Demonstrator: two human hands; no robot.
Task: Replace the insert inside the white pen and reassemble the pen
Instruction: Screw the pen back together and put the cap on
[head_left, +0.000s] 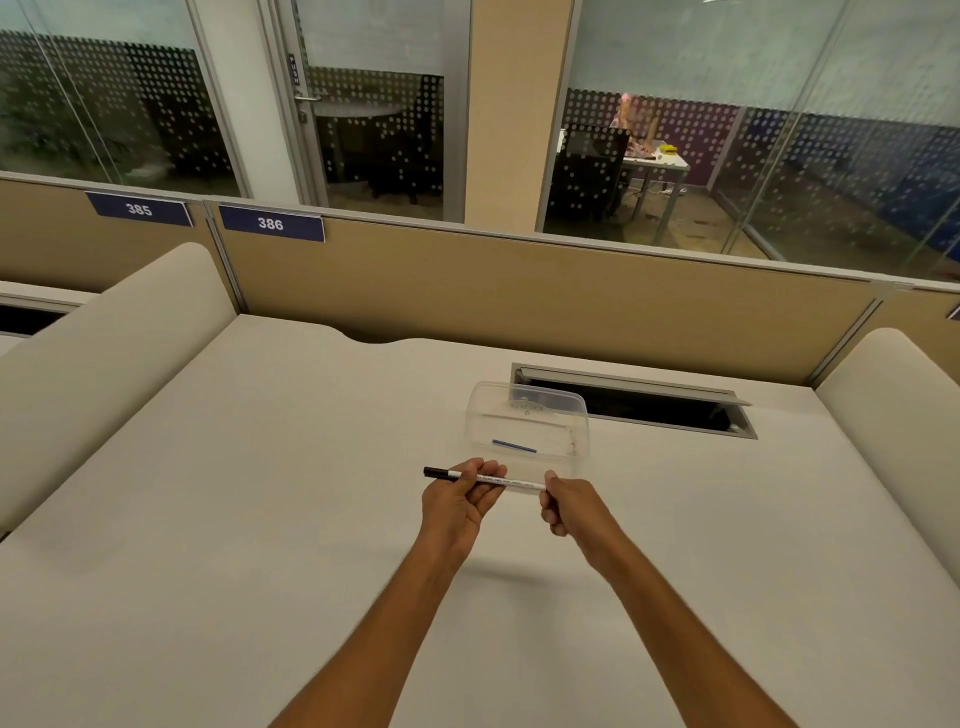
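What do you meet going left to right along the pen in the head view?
Black cap → left hand holding the white pen → bare middle of the pen → right hand pinching its other end.

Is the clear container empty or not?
Not empty: a thin blue stick lies inside the lidless clear container.

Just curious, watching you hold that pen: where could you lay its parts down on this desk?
Bare desk lies left of the left hand, and right of the right hand below the cable hatch. It is crowded just behind the white pen, where the clear container sits.
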